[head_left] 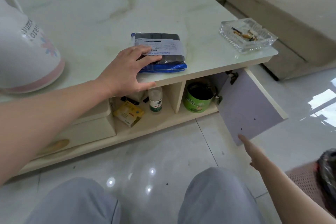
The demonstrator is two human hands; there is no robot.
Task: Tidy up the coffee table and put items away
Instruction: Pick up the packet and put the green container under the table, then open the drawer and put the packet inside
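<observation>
A flat blue and black plastic package [163, 60] with a white label lies near the front edge of the pale marble coffee table [91, 23]. My left hand [127, 71] rests on the package's left end, fingers spread over it and thumb at the table edge. My right hand [249, 149] points with a finger at the lower corner of the open lilac cabinet door [249, 107] and holds nothing. In the open compartments below the tabletop stand a green canister [197, 98], a small clear bottle [155, 100] and a yellow box [129, 112].
A glass ashtray [247, 34] with cigarette butts sits at the table's right corner. A white and pink kettle [27, 54] stands at the left. A beige sofa [272, 5] wraps the far side. A bin with a black liner [325, 172] is at the lower right on the glossy tiled floor.
</observation>
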